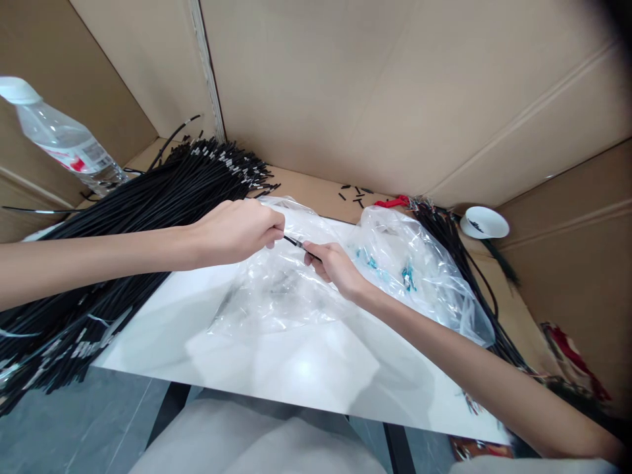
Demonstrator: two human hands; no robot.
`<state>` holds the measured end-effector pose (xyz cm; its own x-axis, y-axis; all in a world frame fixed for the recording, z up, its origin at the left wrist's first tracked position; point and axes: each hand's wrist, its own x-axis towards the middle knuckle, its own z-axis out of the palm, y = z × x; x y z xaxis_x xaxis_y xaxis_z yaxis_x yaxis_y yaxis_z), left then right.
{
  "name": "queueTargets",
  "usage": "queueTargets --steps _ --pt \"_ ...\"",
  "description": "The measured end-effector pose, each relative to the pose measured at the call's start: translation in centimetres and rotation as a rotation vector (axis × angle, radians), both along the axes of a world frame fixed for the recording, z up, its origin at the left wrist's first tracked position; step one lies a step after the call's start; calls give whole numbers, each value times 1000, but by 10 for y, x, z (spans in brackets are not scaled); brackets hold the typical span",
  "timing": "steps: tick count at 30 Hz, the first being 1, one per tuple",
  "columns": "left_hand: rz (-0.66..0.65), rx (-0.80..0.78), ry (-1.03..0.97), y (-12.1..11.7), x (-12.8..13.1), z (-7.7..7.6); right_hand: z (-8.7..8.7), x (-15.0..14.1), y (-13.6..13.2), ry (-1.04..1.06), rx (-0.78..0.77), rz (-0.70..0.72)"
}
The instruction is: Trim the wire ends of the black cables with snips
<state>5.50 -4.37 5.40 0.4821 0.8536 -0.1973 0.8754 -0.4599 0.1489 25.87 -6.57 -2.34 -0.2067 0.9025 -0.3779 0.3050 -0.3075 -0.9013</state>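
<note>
Above the middle of the white table (237, 359), my left hand (241, 227) is closed around one part of a thin black cable (292, 241). My right hand (332, 262) pinches the same cable between thumb and fingers, a short way to the right. A small silvery piece shows on the cable between the hands. Beneath both hands lies a crumpled clear plastic bag (281, 296). To the right, another clear bag (439, 296) holds small blue-green pieces. The cable's ends are hidden in my hands.
A large bundle of black cables (143, 197) covers the left side. Behind it stands a water bottle (69, 138). At right are a second dark cable bundle (437, 227), a white bowl (484, 224) and red-handled pliers (392, 202). Cardboard walls (370, 85) enclose the table.
</note>
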Motion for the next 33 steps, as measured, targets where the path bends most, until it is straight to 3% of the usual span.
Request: queueTargets --steps 14,20,25,33 --pt "-74 119 237 -7 9 9 8 -3 -1 184 -198 -14" --pt "-167 205 300 -7 9 1 8 -7 2 218 -311 -31" --pt "-287 260 305 -9 8 -3 6 -8 0 224 -309 -50" --pt "-364 290 303 -13 6 -8 -2 -6 -1 244 -335 -59"
